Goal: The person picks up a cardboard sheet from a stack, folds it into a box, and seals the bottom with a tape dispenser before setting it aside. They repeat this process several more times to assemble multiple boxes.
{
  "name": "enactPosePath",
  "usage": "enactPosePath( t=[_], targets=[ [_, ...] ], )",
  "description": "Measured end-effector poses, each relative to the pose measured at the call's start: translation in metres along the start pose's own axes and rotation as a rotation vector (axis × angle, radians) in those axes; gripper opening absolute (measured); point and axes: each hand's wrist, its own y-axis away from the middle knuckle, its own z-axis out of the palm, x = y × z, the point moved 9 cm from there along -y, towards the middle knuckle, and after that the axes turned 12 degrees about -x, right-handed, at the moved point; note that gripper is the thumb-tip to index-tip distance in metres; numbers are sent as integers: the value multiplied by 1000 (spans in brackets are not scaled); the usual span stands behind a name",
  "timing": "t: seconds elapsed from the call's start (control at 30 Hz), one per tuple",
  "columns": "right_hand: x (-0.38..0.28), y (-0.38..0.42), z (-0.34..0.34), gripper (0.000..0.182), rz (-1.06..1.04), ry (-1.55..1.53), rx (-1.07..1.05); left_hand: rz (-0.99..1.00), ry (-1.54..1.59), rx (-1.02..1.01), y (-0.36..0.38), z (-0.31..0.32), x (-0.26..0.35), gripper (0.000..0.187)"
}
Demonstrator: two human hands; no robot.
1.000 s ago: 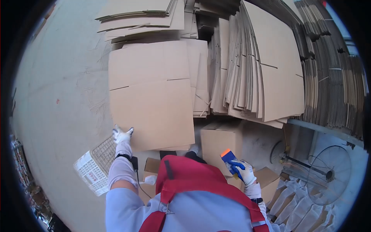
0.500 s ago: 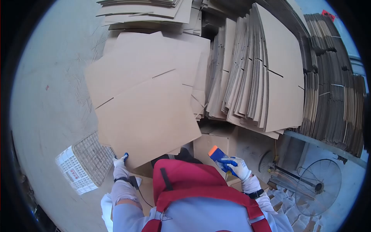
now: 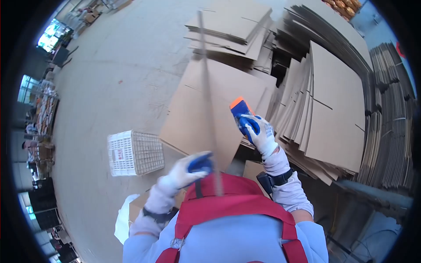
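Note:
A cardboard sheet (image 3: pixel 208 94) stands almost edge-on to me, a thin blurred strip in front of my chest. My left hand (image 3: pixel 188 170), in a white glove with a blue palm, is at the left of its lower part. Its curled fingers reach the strip or nearly so; motion smears them, so a grip cannot be made out. My right hand (image 3: pixel 261 133), gloved the same way, is wrapped round a blue hand tool with an orange end (image 3: pixel 240 107). That hand is right of the strip, over another flat cardboard sheet (image 3: pixel 180 120).
A white plastic crate (image 3: pixel 135 153) lies on the floor at left. Stacked flat cardboard (image 3: pixel 230 22) is at the back. Leaning cardboard sheets (image 3: pixel 335 101) and strapped bundles (image 3: pixel 394 131) stand at right, above a metal edge (image 3: pixel 377 193).
The cardboard sheet has swung from lying flat to edge-on. My left hand has come up and right from its corner. My right hand has risen with the tool. The view has turned.

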Motion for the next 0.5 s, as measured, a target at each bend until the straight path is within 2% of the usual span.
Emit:
enactPosePath(
  t=[0.03, 0.07, 0.13, 0.17, 0.2, 0.27, 0.33, 0.37, 0.43, 0.5],
  targets=[
    [-12, -7, -4, 28, 46, 38, -27, -53, 118, -154, -18, 24, -3, 68],
    [-27, -13, -15, 28, 36, 43, -9, 104, -24, -207, -36, 38, 2, 67],
    [-29, -19, -20, 40, 233, 173, -148, 80, -198, -329, -66, 48, 0, 66],
    [-16, -21, -19, 54, 222, 237, -127, 82, -141, -234, -80, 29, 7, 66],
    [-20, -22, -24, 54, 233, 247, -112, 83, -82, -143, -97, 4, 17, 66],
    [-30, -18, -26, 56, 397, 558, -117, 454, -847, 233, -125, -47, 93, 67],
    [-24, -21, -13, 58, 415, 566, -137, 572, -1399, 366, -151, -42, 153, 70],
    [-23, -22, -6, 56, 390, 497, -126, 583, -1394, 366, -168, -51, 155, 70],
    [-27, -20, -1, 52, 393, 424, -147, 731, -1571, 71, -192, -30, 140, 68],
    [-6, -15, 1, 52, 397, 368, -155, 714, -1565, 12, -186, -46, 136, 67]
  ],
)
